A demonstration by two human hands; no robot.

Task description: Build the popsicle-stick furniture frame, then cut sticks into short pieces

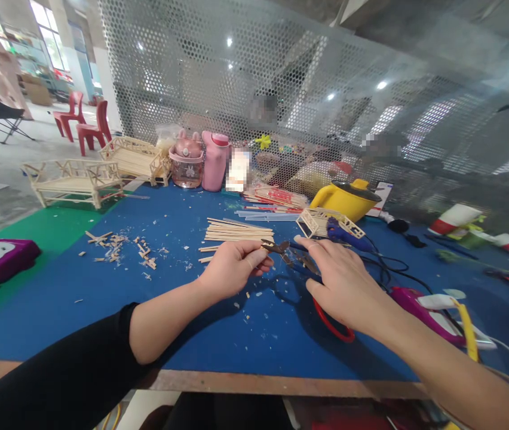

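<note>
My left hand (232,266) is closed in a pinch over the blue table (169,310); what its fingertips hold is too small to name. My right hand (342,280) lies just to the right, fingers curled around the handles of a pair of cutting pliers (288,254) whose dark jaws point left toward my left fingertips. A red handle loop (333,328) shows under the right palm. Behind the hands lies a bundle of thin wooden sticks (239,230). A small stick frame (321,221) sits beyond the right hand.
Two stick-built miniature benches (75,182) stand at the back left, wood scraps (115,245) in front of them. A pink bottle (215,160), a yellow kettle (346,200), a blue glue gun (346,234) with black cables and a perforated metal screen (281,77) line the back.
</note>
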